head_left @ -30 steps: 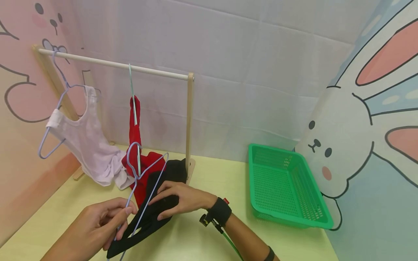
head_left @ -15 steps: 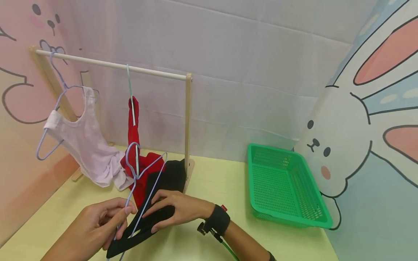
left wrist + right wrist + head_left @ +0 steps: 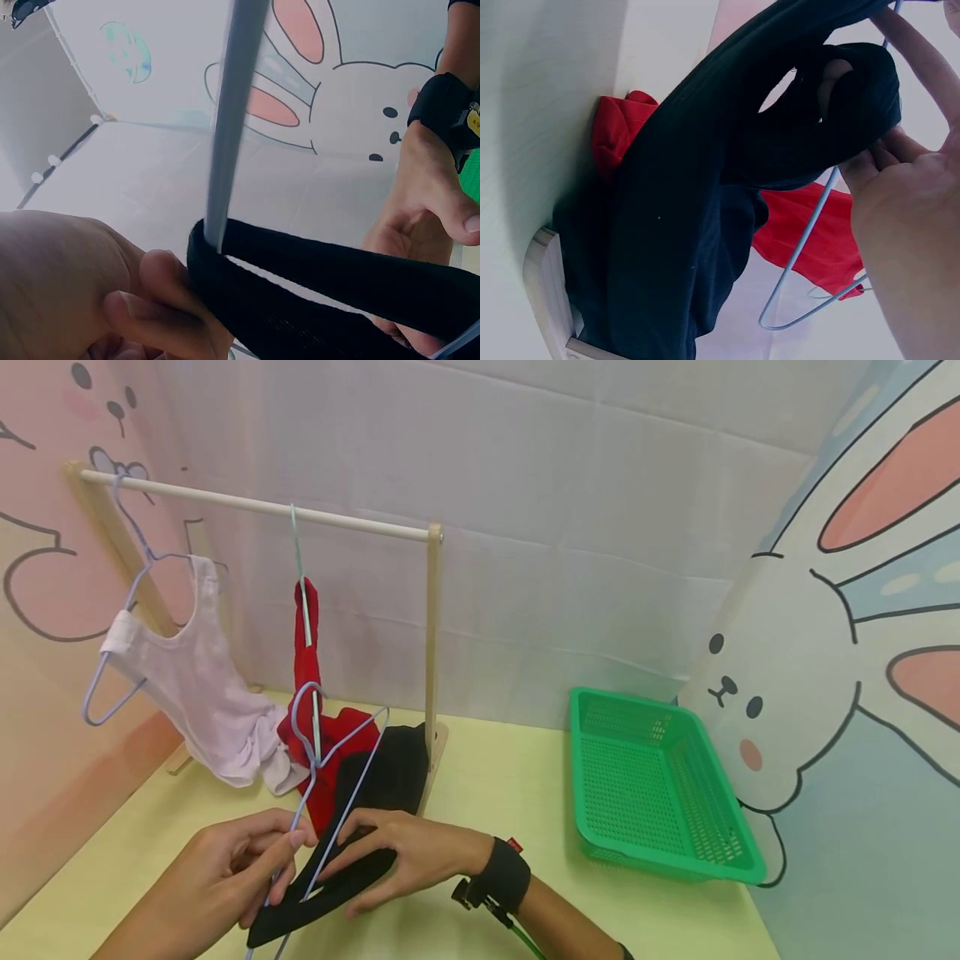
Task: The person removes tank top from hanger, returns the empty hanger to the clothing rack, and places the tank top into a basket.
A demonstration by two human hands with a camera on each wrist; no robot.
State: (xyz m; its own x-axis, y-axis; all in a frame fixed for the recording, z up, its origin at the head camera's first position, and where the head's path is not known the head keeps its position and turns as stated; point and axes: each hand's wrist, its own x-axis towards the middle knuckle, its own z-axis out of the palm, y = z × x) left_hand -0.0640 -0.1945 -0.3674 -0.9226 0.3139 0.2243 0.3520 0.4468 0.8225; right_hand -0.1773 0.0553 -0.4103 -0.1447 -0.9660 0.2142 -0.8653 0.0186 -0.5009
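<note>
My left hand pinches the lavender clothes hanger by one side, its hook pointing up. A strap of the black sleeveless top loops over that end of the hanger, close to the left fingers. My right hand holds the edge of the black top, fingers curled at the opening; in the right wrist view a fingertip shows through the loop of cloth. The hanger's other end stands free above the top. Most of the black cloth trails back over the table toward the rack's foot.
A wooden rack with a white rail stands at the back left. From it hang a white tank top on a lavender hanger and a red garment on a mint hanger. A green basket stands at the right.
My right hand has slid a little down and left along the black top, toward the left hand. The left hand keeps its hold on the hanger in nearly the same place.
</note>
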